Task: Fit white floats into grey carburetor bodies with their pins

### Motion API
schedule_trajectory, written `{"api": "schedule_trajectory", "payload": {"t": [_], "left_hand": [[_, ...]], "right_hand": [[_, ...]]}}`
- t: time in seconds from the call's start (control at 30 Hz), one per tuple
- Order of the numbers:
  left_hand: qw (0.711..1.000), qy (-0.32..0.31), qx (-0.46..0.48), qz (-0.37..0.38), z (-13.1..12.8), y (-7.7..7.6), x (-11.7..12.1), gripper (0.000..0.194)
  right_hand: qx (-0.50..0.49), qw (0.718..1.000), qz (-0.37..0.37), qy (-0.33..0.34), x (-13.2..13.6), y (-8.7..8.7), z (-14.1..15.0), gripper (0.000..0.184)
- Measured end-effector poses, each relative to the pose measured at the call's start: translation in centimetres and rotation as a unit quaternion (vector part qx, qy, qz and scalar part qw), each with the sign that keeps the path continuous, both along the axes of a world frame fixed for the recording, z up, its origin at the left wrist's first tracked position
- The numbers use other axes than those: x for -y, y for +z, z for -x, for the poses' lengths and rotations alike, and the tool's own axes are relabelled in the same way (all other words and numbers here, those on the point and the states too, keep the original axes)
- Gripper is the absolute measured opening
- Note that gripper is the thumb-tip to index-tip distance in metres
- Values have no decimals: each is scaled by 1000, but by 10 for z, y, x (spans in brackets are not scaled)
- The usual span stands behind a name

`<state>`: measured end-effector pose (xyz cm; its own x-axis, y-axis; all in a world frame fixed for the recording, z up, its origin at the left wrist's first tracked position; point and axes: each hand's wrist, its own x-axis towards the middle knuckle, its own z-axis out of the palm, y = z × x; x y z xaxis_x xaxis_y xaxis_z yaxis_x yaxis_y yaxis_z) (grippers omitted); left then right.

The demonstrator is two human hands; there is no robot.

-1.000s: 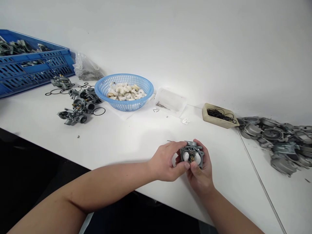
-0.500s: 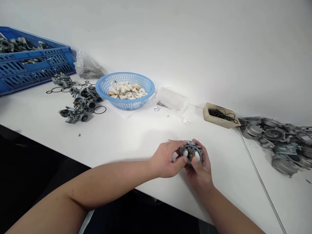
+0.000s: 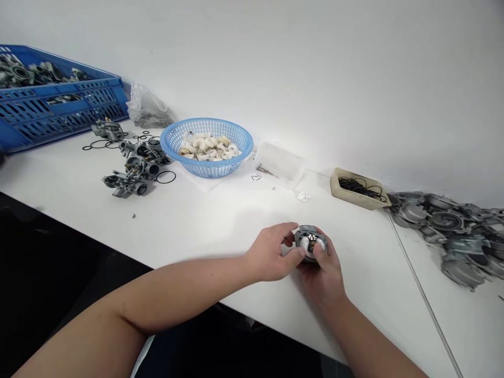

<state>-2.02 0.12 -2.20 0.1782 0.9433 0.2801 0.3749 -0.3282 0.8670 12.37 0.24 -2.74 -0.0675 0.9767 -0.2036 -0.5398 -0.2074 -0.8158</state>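
A grey metal carburetor (image 3: 306,231) is held over the table edge, its opened bowl side facing up. In it sits a white float (image 3: 304,243) with two lobes and a shiny metal bracket between them; brass parts show in the middle. My right hand (image 3: 325,278) wraps round the carburetor from below and right, its thumb pressing on the float's right lobe. My left hand (image 3: 273,253) is at the left side, thumb tip against the left lobe and index finger at the carburetor's upper edge. Its other fingers are bent and partly hidden.
A blue basket (image 3: 208,169) of white floats stands mid-table, beside a clear tray (image 3: 283,163) with small pins. A cream box (image 3: 354,198) holds black rings. Float bowls (image 3: 444,220) pile up at right. Loose carburetors (image 3: 136,168) and a blue crate (image 3: 71,118) are at left.
The carburetor has tipped slightly in my hands, and the float's metal bracket now shows. My left fingers have loosened a little at its left side. The view has shifted slightly.
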Motion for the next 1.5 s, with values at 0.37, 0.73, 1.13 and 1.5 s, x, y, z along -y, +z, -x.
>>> {"api": "schedule_trajectory", "payload": {"t": [0.37, 0.73, 1.13, 1.5], "left_hand": [[971, 172, -159, 49, 54, 19, -51, 33], [915, -2, -399, -56, 19, -7, -32, 28], [889, 18, -451, -77, 14, -13, -19, 19], [881, 6, -466, -79, 9, -18, -10, 37]], "right_hand": [[31, 998, 31, -51, -23, -4, -14, 50], [31, 998, -45, -19, -16, -1, -13, 46], [16, 997, -72, 12, -7, 0, -12, 45], [40, 990, -126, 51, 6, 7, -11, 58]]}}
